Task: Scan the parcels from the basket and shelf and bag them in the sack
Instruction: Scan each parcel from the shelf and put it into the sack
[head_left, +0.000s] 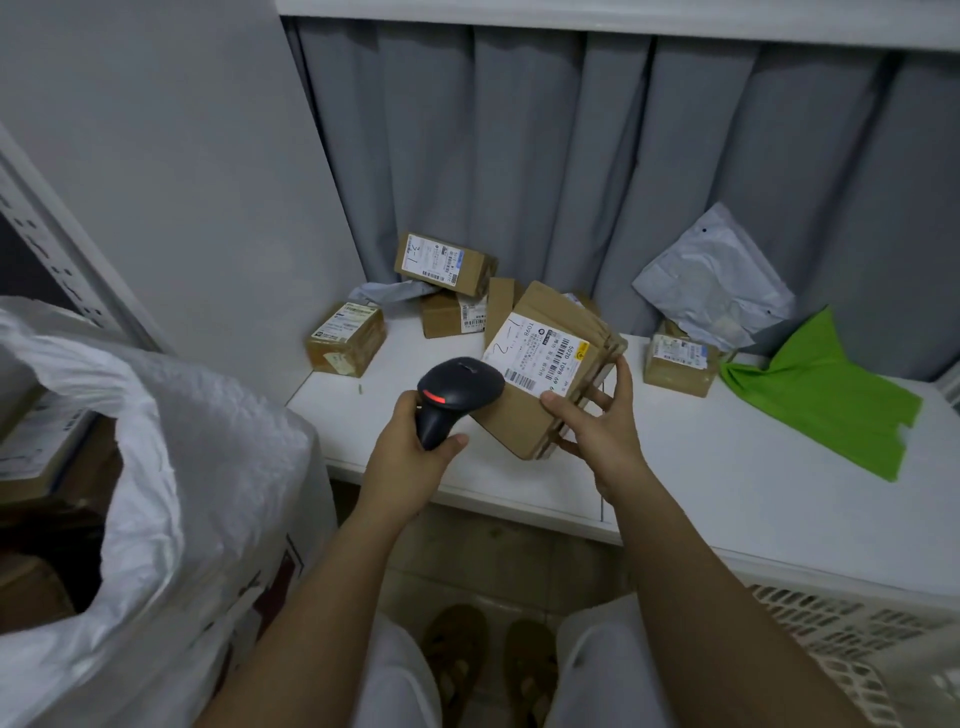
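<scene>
Sack (171, 467) gapes open at near left, beside the shelf (701, 467). Above the shelf I hold a box (545, 364), label up, right hand (602, 431) fingers wrapped around its right edge. My left hand (410, 447) grips a scanner (452, 395) just left of it.

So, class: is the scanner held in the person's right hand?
No: the left hand grips the scanner, while the right hand holds the cardboard parcel.
</scene>
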